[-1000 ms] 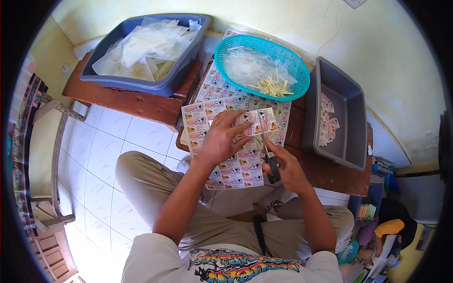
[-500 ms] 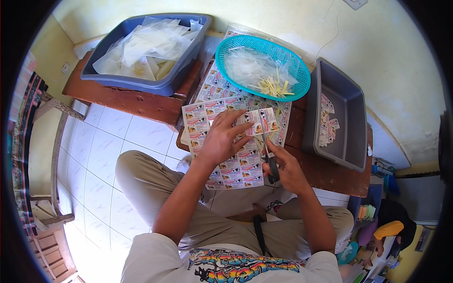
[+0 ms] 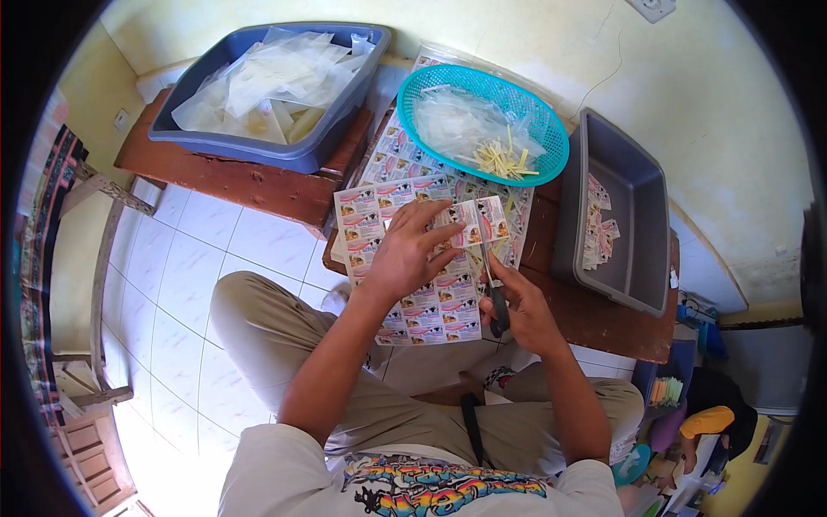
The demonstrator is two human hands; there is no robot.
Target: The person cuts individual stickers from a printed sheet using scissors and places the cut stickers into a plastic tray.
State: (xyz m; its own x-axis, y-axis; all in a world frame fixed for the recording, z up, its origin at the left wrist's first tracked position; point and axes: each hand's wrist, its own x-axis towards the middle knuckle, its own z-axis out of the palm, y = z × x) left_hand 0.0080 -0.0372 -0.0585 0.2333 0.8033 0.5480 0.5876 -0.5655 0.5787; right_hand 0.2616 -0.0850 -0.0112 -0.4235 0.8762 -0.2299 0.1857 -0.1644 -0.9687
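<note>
1. Sitting at the near side in beige trousers [image 3: 267, 345] and a pale printed shirt [image 3: 448, 482], with knees apart.
2. Gripping black-handled scissors [image 3: 498, 312] in the right hand [image 3: 519, 302], with fingers closed around the handles. Aligned near to far along the long axis, tips leaning slightly left. Cannot tell how far apart the blades stand.
3. Located just beyond the right fingertips: a label strip [image 3: 494, 220], lying left to right along its long axis, roughly square to the scissors. Met by the blades close to its right end.
4. Resting the left hand [image 3: 405, 250] over the strip's left part, with fingers spread wide and aimed right. Touching the strip directly, hence closer to it than the right hand, which bears on it only through the scissors. Cannot tell whether pinched from beneath by the thumb.
5. Lying under the left hand: a printed label sheet [image 3: 366, 211], overhanging the near edge of a reddish-brown bench [image 3: 594, 314].
6. Placed on the right: a grey tray [image 3: 633, 207] with loose cut labels [image 3: 597, 224] at its left side.
7. Standing beyond the hands: a teal basket [image 3: 556, 129] with clear plastic and yellow strips [image 3: 504, 164].
8. Set at far left: a blue tray [image 3: 233, 153] heaped with translucent sheets [image 3: 289, 77].
</note>
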